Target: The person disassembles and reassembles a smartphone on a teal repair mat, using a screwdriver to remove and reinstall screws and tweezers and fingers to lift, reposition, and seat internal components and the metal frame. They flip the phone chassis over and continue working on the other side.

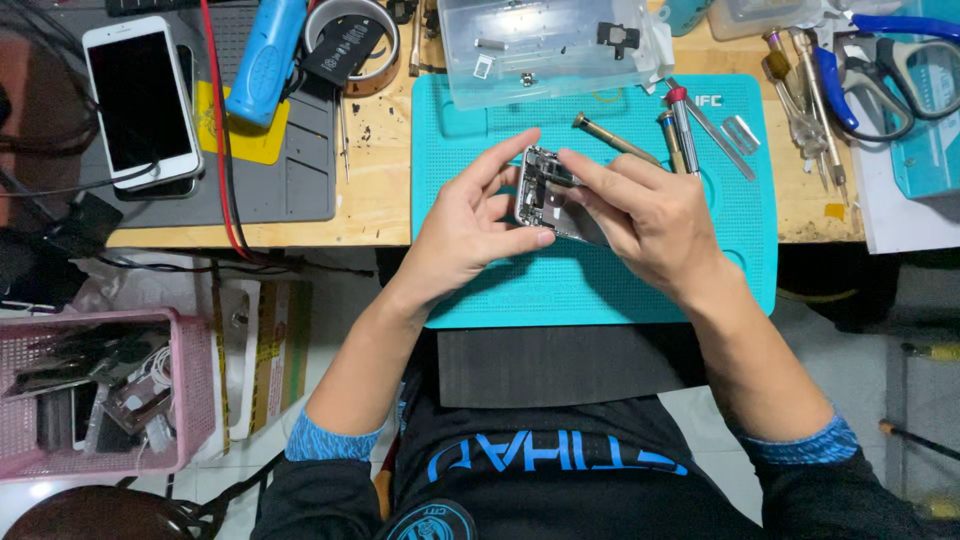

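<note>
Both my hands hold an opened phone body with bare inner parts, lifted a little above the teal work mat. My left hand grips its left edge, thumb underneath and fingers spread upward. My right hand covers its right half, with the index finger reaching onto the top of the inner parts. The phone's lower right part is hidden behind my right hand.
Several screwdrivers lie on the mat's far right. A clear plastic parts box stands at the mat's far edge. A white phone rests on a grey mat at left, beside a blue tool and tape roll. A pink basket sits on the floor.
</note>
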A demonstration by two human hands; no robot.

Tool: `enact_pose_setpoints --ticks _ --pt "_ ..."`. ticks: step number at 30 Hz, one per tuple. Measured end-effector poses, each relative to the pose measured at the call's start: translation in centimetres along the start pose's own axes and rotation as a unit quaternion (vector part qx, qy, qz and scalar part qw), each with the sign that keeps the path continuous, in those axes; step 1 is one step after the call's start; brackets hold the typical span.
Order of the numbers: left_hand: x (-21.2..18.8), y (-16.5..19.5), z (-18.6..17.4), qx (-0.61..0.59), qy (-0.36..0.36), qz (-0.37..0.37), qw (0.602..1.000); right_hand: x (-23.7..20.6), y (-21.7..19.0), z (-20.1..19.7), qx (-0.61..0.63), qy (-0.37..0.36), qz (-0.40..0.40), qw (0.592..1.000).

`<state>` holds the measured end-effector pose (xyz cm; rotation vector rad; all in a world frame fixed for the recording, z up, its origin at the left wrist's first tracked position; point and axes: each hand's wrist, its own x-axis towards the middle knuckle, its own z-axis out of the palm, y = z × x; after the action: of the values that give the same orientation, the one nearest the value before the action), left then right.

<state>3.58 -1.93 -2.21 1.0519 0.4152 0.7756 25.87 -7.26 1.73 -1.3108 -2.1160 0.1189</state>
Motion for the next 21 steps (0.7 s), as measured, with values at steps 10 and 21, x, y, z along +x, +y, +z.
enact_pose_setpoints --ticks 10,21 --pt "0.2 0.03 0.19 -0.014 0.001 0.003 1.0 -0.48 -0.4 0.65 -0.039 0.019 -0.016 0.999" --pt "0.15 0.22 0.34 -0.007 0.006 0.008 1.0 -0.6 -0.38 0.75 -0.05 0.032 -0.029 0.998"
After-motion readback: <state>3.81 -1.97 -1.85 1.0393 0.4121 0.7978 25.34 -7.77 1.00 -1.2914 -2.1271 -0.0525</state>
